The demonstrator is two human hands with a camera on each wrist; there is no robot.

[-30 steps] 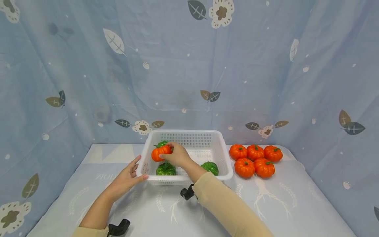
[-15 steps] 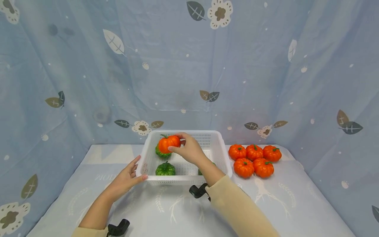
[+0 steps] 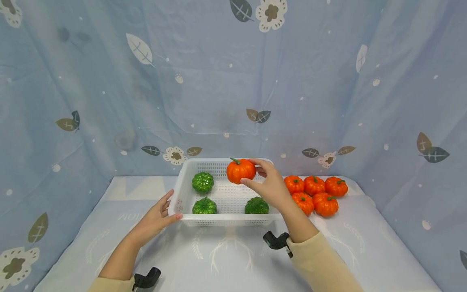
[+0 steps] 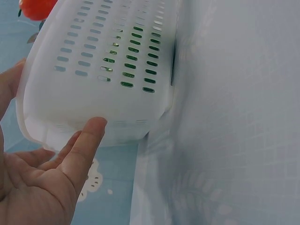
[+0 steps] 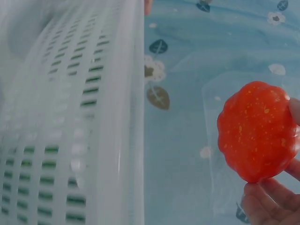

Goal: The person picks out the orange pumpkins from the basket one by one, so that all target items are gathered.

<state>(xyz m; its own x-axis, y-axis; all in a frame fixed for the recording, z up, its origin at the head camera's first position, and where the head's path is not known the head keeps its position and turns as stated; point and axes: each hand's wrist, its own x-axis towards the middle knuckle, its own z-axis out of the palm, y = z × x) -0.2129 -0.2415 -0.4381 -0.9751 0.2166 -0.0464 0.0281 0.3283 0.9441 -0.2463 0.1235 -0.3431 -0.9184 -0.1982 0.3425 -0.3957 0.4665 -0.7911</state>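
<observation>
My right hand (image 3: 271, 186) holds a small orange pumpkin (image 3: 240, 171) with a green stem, thumb on its near side and fingers behind. The pumpkin is above the right half of a white slotted plastic basket (image 3: 226, 217); its blossom end (image 5: 255, 131) shows in the right wrist view. My left hand (image 3: 155, 221) rests at the basket's front left corner. Its thumb lies on the rim and its fingers (image 4: 89, 145) stretch along the left end. Inside the basket are three green pumpkins (image 3: 203, 182), two at the left and one at the front right.
Several orange pumpkins (image 3: 325, 205) sit in two rows just right of the basket, partly behind my right forearm. A pale patterned cloth (image 3: 222, 259) covers the table. A blue patterned curtain (image 3: 226, 81) hangs close behind the basket.
My right hand has lifted the orange pumpkin from the basket's left part and carried it up and right, uncovering the rear green pumpkin. The left hand has stayed at the corner.
</observation>
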